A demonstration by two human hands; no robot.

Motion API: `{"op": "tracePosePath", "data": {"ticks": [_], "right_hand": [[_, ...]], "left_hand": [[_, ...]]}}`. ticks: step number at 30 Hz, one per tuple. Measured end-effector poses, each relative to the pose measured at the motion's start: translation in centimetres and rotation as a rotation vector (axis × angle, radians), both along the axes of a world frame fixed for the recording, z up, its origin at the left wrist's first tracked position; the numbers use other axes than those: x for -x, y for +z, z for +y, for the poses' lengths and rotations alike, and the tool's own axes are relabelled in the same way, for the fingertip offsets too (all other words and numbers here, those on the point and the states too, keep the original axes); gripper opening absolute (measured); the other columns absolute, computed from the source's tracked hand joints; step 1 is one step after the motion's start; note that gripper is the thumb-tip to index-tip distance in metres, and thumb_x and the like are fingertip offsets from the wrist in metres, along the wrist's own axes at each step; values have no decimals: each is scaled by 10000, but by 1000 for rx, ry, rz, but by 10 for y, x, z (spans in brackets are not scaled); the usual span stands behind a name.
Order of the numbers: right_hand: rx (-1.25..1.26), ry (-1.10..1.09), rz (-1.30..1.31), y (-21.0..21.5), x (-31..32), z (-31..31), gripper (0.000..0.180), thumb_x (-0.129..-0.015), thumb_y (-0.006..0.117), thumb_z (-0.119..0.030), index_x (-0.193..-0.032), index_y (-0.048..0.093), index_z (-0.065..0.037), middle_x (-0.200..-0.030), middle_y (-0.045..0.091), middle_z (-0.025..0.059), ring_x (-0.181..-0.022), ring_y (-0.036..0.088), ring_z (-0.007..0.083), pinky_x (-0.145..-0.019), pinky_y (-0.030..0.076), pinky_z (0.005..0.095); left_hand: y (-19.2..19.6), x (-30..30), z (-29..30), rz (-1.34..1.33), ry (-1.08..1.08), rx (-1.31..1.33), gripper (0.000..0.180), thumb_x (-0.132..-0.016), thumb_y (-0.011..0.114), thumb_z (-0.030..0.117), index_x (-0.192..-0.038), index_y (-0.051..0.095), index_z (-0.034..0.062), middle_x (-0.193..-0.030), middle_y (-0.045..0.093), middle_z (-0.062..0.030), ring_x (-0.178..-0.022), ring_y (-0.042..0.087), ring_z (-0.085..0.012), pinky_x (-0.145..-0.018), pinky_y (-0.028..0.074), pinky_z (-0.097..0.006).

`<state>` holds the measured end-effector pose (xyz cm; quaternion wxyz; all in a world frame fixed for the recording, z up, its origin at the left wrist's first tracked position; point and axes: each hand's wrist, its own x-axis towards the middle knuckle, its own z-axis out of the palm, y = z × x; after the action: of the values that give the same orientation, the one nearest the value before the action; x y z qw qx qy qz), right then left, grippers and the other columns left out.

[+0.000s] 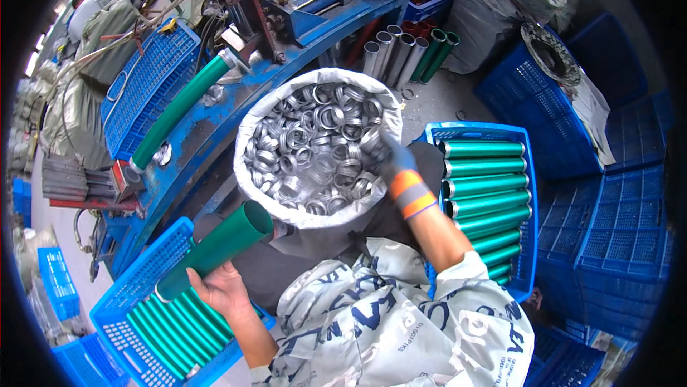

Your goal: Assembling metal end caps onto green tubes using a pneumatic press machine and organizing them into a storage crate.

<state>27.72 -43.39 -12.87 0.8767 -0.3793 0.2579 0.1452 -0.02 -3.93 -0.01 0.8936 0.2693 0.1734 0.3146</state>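
My bare left hand [221,288] is wrapped round a green tube [215,251], its open end tilted up toward the middle. A silvery ring sits at the tube's lower end. Below it stands a blue crate [114,315] of similar green tubes. My right hand [398,162], in a grey glove with an orange cuff, is at the right rim of a white sack [247,129] filled with loose metal rings [308,144]. Motion smears its fingers, so I cannot make out whether they hold a ring.
On the blue bench [193,151], another green tube [182,108] lies between two fixtures. A blue crate [533,208] of ringed green tubes stands at my right. Silver and green tubes [401,58] stand upright behind the sack. Blue crates [601,222] are stacked far right.
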Motion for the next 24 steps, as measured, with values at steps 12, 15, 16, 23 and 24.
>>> {"op": "tracePosePath", "data": {"ticks": [12, 15, 16, 23, 24], "right_hand": [[130, -253, -86, -12, -77, -60, 534, -1167, 647, -416, -1550, 630, -46, -1380, 797, 184, -1223, 793, 310, -984, 618, 392], [379, -247, -261, 2, -64, -37, 617, -1103, 747, -298, -1655, 559, -94, -1436, 755, 129, -1142, 798, 283, -927, 630, 390], [544, -136, -393, 18, -58, -23, 566, -1077, 761, -273, -1591, 643, -67, -1374, 772, 88, -1142, 785, 250, -938, 620, 374], [1584, 589, -1054, 29, -20, 37, 556, -935, 802, -461, -1376, 787, -122, -1350, 792, 147, -1168, 771, 389, -1023, 603, 516], [1641, 659, -1125, 25, -13, 49, 561, -910, 810, -474, -1349, 793, -126, -1320, 795, 137, -1149, 771, 390, -1022, 599, 516]], "left_hand": [[-2, 5, -2, -8, -8, 26, 596, -1117, 750, 336, -1556, 577, -30, -1570, 669, -225, -1474, 647, -339, -1224, 571, -530], [-9, 4, -2, -20, -19, -6, 588, -1118, 749, 331, -1551, 581, -29, -1571, 668, -227, -1477, 646, -339, -1232, 567, -527], [-10, 6, 1, -15, 4, -12, 588, -1118, 749, 331, -1551, 581, -29, -1571, 668, -227, -1477, 646, -339, -1232, 567, -527], [-10, 0, -3, 37, 3, 17, 524, -1132, 726, 330, -1523, 623, -3, -1533, 701, -209, -1420, 688, -334, -1197, 582, -538], [-10, 2, -3, 41, -5, -8, 492, -1136, 720, 332, -1504, 644, 14, -1515, 716, -193, -1399, 700, -329, -1187, 588, -533]]}}
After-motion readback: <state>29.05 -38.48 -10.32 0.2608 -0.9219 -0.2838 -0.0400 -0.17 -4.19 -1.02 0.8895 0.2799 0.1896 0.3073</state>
